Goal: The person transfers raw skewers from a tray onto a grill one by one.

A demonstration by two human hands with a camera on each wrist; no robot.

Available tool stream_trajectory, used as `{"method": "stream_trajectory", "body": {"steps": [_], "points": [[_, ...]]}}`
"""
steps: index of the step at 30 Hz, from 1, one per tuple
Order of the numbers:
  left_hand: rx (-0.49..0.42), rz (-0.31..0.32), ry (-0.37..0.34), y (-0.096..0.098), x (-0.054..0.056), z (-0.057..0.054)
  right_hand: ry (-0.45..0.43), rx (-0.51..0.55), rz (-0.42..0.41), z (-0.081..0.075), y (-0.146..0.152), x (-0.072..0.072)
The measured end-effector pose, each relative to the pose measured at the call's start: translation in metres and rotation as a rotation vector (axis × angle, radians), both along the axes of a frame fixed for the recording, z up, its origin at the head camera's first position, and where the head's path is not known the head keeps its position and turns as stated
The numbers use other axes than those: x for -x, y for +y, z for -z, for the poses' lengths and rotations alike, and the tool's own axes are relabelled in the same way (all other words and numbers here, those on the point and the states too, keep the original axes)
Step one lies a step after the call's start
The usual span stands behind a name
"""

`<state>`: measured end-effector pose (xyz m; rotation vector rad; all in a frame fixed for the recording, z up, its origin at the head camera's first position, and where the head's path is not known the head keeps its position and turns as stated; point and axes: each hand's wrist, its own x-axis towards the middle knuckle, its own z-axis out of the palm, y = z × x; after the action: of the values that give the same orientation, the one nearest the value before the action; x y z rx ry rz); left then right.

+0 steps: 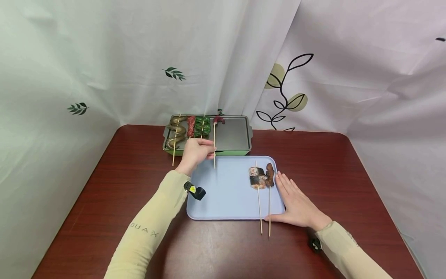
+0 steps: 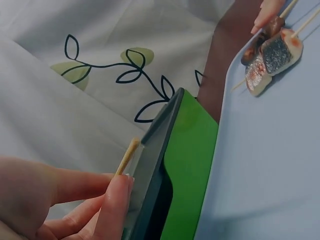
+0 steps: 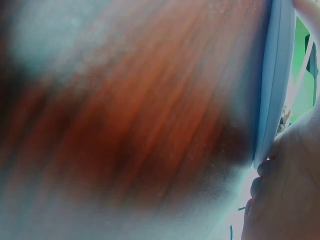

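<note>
Left hand (image 1: pixel 199 151): thumb and fingers pinch the stick of the dark red skewer (image 1: pixel 214 141), above the front edge of the grill.
Dark red skewer: its curled food end is over the back of the grill (image 1: pixel 234 135), its stick end over the tray's far side; whether the food touches the plate, I cannot tell.
Right hand (image 1: pixel 296 205): well apart from the left, fingers extended along the tray's right rim, thumb at its near edge.
Grill: grey plate, green base; on its left part lie the shrimp skewer (image 1: pixel 178 131), red meat skewer (image 1: pixel 191 126) and green pepper skewer (image 1: pixel 202 127), in that order rightward.
Tray (image 1: pixel 223 193): pale blue, just in front of the grill; at its right lie the fish skewer (image 1: pixel 258 177) and brown meat skewer (image 1: pixel 270 175), sticks jutting past the near rim.
Table (image 1: pixel 313 162): reddish brown.
Curtain (image 1: pixel 139 58): white, leaf-printed, behind the table.
</note>
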<state>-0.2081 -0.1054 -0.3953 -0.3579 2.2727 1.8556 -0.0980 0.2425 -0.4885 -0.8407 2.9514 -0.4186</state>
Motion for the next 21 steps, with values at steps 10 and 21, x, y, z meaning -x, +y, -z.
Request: {"method": "stream_trajectory", "body": {"steps": [10,21], "points": [[0.017,-0.017,0.008,-0.0053,0.0013,0.0027,0.002,0.001,0.0,-0.0005,-0.0001,0.0003],[0.119,0.006,0.008,-0.0087,0.0021,0.0024,-0.006,0.002,0.002,0.0011,0.0003,-0.0002]]}}
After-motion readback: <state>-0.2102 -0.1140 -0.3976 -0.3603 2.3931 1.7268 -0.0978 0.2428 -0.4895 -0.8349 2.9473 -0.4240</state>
